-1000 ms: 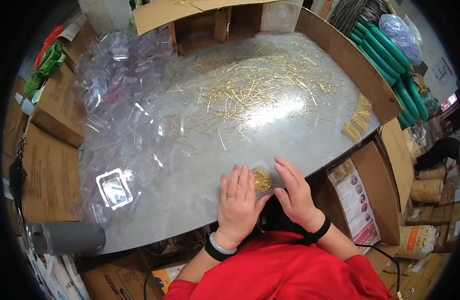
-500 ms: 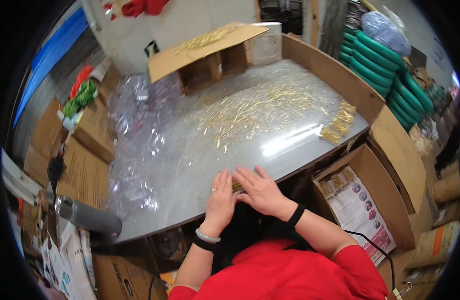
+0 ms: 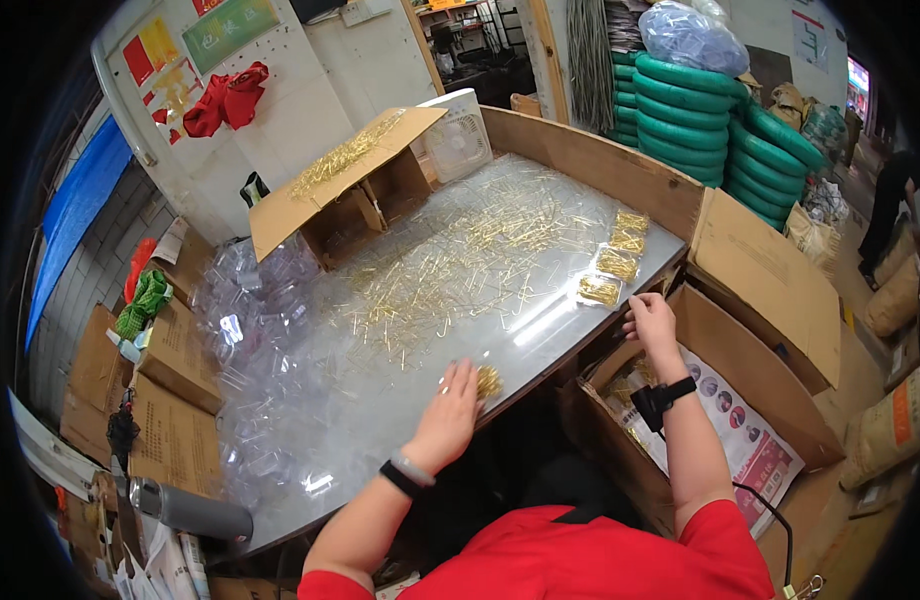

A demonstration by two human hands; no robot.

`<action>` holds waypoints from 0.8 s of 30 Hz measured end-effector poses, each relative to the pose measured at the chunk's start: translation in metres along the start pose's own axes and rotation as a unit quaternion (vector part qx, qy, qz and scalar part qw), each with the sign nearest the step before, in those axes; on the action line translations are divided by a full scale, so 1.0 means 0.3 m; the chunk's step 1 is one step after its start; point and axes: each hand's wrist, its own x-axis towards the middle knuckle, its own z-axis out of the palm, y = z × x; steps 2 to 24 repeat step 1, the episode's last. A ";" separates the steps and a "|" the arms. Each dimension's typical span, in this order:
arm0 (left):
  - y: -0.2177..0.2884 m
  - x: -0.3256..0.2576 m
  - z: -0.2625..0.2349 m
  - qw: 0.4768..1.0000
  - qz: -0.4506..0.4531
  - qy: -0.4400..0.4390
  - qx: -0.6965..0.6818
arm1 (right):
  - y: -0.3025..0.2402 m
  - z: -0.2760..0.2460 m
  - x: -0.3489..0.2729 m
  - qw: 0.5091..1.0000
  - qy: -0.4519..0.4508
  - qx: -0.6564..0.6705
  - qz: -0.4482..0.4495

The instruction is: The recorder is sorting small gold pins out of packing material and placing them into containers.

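My left hand (image 3: 448, 418) lies on the near edge of the metal table with its fingers stretched out, against a small bundle of gold wire pieces (image 3: 488, 382). My right hand (image 3: 652, 325) is at the table's right front edge with its fingers curled together; whatever is in them, if anything, is hidden. Just left of it lies a clear pack of gold wire pieces (image 3: 598, 290), with more gold packs (image 3: 620, 250) in a row behind. Loose thin gold wire pieces (image 3: 470, 260), some with hooked ends, are strewn over the table's middle.
Clear plastic boxes (image 3: 265, 330) heap along the table's left side. A cardboard shelf (image 3: 345, 180) and a white fan (image 3: 458, 140) stand at the back. Below my right arm is an open carton (image 3: 760, 400) with printed paper inside. A grey bottle (image 3: 192, 508) lies at left.
My hands have parted from around the gold bundle. The right one has moved to the right, beside the row of packs; the left stays by the bundle. The view has turned right.
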 end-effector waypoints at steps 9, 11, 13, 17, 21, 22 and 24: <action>0.001 0.053 0.013 0.999 0.032 -0.008 0.010 | 0.006 0.004 0.000 1.000 -0.003 -0.002 0.002; 0.001 0.053 0.013 0.999 0.032 -0.008 0.010 | 0.006 0.004 0.000 1.000 -0.003 -0.002 0.002; 0.001 0.053 0.013 0.999 0.032 -0.008 0.010 | 0.006 0.004 0.000 1.000 -0.003 -0.002 0.002; 0.001 0.053 0.013 0.999 0.032 -0.008 0.010 | 0.006 0.004 0.000 1.000 -0.003 -0.002 0.002; 0.001 0.053 0.013 0.999 0.032 -0.008 0.010 | 0.006 0.004 0.000 1.000 -0.003 -0.002 0.002; 0.001 0.053 0.013 0.999 0.032 -0.008 0.010 | 0.006 0.004 0.000 1.000 -0.003 -0.002 0.002; 0.001 0.053 0.013 0.999 0.032 -0.008 0.010 | 0.006 0.004 0.000 1.000 -0.003 -0.002 0.002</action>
